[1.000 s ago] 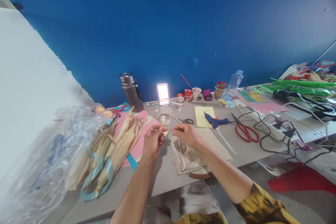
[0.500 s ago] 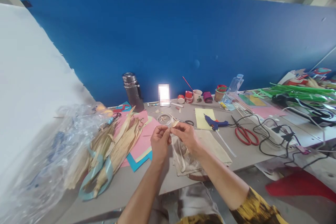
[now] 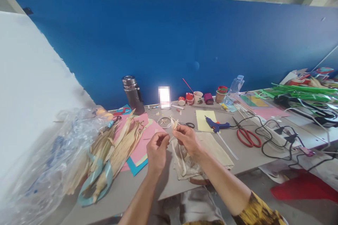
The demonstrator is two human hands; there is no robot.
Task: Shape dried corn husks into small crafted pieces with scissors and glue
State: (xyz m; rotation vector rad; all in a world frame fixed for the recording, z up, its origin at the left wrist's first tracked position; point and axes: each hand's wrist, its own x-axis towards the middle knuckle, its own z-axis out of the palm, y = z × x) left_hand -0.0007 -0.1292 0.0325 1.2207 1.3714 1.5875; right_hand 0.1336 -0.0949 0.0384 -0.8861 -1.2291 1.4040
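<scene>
At the far left, a crumpled clear plastic bag [image 3: 52, 161] is spread along the counter [image 3: 126, 188]. Beside it, a bundle of dried husks [image 3: 121, 144] is laid with its long axis slanting away from the person and to the right; its near end is looped by a light-blue ribbon [image 3: 108, 175]. Pink paper [image 3: 139, 144] is partly covered by the husks, and a dark flask [image 3: 133, 98] is stood behind them.

In the middle, the left hand [image 3: 157, 151] is raised with its fingers curled and its thumb near the forefinger; whether anything is held there cannot be told. The two hands are set slightly apart. A small pale husk piece [image 3: 174, 123] is pinched between thumb and fingers of the right hand [image 3: 187, 139], above the counter. Its flared end is pointed upward and away from the person, its long axis tilted a little left.

Below the right wrist, a folded cloth [image 3: 216, 151] is laid. Farther right, a blue glue gun [image 3: 218, 124] and red-handled scissors [image 3: 248, 137] are placed.
</scene>
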